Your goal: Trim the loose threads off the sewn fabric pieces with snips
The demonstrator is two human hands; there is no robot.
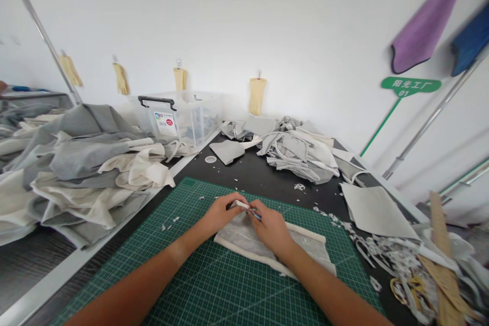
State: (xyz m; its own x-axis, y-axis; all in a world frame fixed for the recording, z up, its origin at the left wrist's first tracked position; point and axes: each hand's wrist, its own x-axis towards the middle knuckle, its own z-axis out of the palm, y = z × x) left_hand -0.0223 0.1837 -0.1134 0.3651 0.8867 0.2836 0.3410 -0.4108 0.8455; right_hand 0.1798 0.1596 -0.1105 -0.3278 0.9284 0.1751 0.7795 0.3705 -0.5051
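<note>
A grey piece of cloth (244, 238) with cream edges lies on the green cutting mat (164, 270), its far left corner lifted. My left hand (224, 211) is closed on that raised cream edge. Close beside it, my right hand (270, 229) is closed around a slim blue tool (256, 215), whose tip meets the cloth edge near a small reddish spot. Most of the tool is hidden by my fingers, so its kind is unclear. The rest of the cloth stretches flat to the right under my right wrist.
Grey and cream cloth (87, 158) is heaped at left beside a clear plastic box (206, 117). More scraps (294, 153) lie at the back. On the right are a flat grey sheet (378, 209), shredded trimmings (401, 260), yellow-handled scissors (414, 290) and wooden rulers (441, 244).
</note>
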